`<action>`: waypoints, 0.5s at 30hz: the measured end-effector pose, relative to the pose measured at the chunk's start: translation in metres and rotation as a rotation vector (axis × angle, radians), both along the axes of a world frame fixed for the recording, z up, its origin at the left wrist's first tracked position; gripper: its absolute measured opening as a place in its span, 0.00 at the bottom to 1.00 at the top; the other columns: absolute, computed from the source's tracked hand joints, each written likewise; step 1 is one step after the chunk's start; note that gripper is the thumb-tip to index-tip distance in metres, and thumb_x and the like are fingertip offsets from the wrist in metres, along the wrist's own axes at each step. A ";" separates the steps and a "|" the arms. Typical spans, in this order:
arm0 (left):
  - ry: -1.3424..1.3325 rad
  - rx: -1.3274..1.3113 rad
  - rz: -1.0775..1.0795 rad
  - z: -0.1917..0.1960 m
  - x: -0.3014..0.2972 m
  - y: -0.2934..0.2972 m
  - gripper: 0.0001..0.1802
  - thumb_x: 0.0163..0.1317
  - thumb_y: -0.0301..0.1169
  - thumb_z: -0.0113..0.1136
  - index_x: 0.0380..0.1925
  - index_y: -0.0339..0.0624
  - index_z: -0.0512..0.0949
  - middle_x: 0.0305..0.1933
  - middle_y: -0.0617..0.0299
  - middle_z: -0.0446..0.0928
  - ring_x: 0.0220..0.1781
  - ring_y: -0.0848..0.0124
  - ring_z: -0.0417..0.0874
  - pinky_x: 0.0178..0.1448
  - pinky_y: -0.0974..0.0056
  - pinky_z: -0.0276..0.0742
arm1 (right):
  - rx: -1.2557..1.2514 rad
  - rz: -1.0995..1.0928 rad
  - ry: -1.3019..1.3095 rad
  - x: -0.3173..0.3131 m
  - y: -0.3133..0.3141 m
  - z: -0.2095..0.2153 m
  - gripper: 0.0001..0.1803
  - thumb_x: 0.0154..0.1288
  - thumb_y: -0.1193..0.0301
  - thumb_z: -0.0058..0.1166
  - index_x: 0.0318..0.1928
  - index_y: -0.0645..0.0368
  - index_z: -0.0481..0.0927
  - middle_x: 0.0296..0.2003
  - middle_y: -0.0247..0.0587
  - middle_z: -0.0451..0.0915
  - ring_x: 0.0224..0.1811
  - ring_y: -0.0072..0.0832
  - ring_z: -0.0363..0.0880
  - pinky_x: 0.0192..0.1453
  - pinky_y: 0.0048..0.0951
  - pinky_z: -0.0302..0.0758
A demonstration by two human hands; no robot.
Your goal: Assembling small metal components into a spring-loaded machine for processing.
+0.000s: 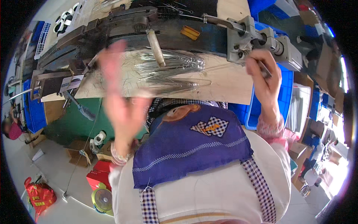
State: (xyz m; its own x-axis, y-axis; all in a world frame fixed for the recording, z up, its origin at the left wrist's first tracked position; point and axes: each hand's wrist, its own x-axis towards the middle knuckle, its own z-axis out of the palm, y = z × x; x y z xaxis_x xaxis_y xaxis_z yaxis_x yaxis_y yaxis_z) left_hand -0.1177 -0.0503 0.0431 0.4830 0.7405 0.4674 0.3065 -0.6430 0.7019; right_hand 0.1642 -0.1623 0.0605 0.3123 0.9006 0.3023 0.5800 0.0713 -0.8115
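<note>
My left hand (121, 93) is blurred by motion above the left part of the wooden bench top (233, 87). Its thumb and fingers look spread, and nothing shows between them. At the right, my right hand (266, 76) is curled beside the grey metal head (238, 43) of a bench machine. A small grey metal piece shows among its fingers; what it belongs to is hidden. Between the hands lie two bundles of thin bent metal wires (175, 61), with rounded ends to the right. A worn, pale cylindrical handle (156, 48) sticks out from the machine over the wires.
The long dark machine bed (209, 37) runs across the bench, with a yellow block (190, 32) on it. Below the machine's left end hangs a blue-handled tool (85, 111). A blue crate (285, 93) stands at right. Boxes and a red bag (40, 196) are on the floor.
</note>
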 end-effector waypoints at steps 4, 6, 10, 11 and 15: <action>0.056 -0.488 -0.388 0.024 0.036 -0.008 0.25 0.69 0.40 0.49 0.57 0.31 0.65 0.55 0.48 0.72 0.55 0.57 0.74 0.59 0.60 0.68 | 0.157 0.320 -0.081 -0.045 0.056 0.038 0.06 0.62 0.75 0.58 0.39 0.63 0.78 0.28 0.39 0.79 0.30 0.24 0.78 0.37 0.23 0.75; 0.099 -0.769 -0.324 0.015 0.020 -0.003 0.18 0.72 0.39 0.43 0.46 0.32 0.70 0.41 0.56 0.75 0.40 0.66 0.76 0.46 0.65 0.72 | 0.210 0.345 -0.129 -0.045 0.073 0.039 0.08 0.62 0.72 0.58 0.41 0.61 0.79 0.31 0.40 0.81 0.33 0.29 0.82 0.38 0.25 0.76; -0.178 -0.449 0.064 -0.038 -0.008 0.021 0.13 0.74 0.35 0.40 0.41 0.39 0.73 0.29 0.66 0.70 0.31 0.75 0.73 0.40 0.70 0.71 | 0.158 0.287 -0.570 0.002 0.103 0.025 0.10 0.64 0.75 0.51 0.45 0.61 0.79 0.37 0.41 0.80 0.38 0.32 0.80 0.43 0.26 0.76; -0.185 -0.448 0.068 -0.040 0.004 0.018 0.13 0.74 0.35 0.40 0.41 0.39 0.73 0.29 0.66 0.70 0.31 0.75 0.73 0.40 0.70 0.71 | 0.160 0.293 -0.574 0.006 0.113 0.018 0.10 0.64 0.75 0.51 0.45 0.61 0.79 0.37 0.41 0.80 0.38 0.32 0.80 0.43 0.26 0.76; -0.520 -1.157 0.034 -0.027 0.068 0.007 0.13 0.73 0.38 0.42 0.35 0.42 0.71 0.26 0.68 0.67 0.25 0.78 0.67 0.32 0.71 0.65 | 0.189 0.375 -0.802 0.005 0.140 -0.011 0.09 0.55 0.75 0.49 0.37 0.57 0.79 0.34 0.40 0.75 0.42 0.38 0.77 0.43 0.36 0.77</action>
State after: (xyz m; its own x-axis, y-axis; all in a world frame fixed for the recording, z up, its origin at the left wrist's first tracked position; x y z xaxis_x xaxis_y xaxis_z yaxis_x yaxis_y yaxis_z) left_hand -0.0497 -0.0435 0.0159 0.4104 0.8500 -0.3301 -0.1688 0.4266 0.8885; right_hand 0.1688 -0.0222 0.0493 -0.3598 0.8140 0.4559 0.8783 0.4605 -0.1290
